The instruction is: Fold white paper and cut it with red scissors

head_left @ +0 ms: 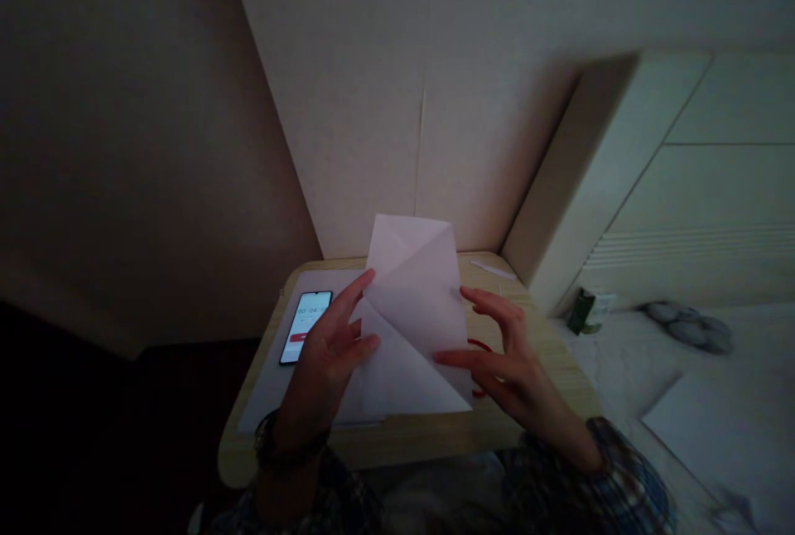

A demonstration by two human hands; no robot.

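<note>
A white sheet of paper point(422, 295) is held up above the small table, with diagonal creases on its upper part. A triangular flap point(397, 378) lies folded over its lower left. My left hand point(332, 344) grips the sheet at its left edge, thumb on the front of the flap. At the other side my right hand point(506, 357) holds the right edge, one digit lying on the front by the flap's slanted edge and another fingertip at the paper's side. Behind the paper, part of a red ring-shaped thing point(479, 344) shows; the rest is hidden.
A lit phone point(305, 328) lies on white paper point(264, 386) at the left of the wooden table point(435, 448). A thin white strip point(493, 270) is at the back right. Beside the table, a bed point(627, 353) bears a small green-and-white box point(590, 311) and another white sheet point(714, 427).
</note>
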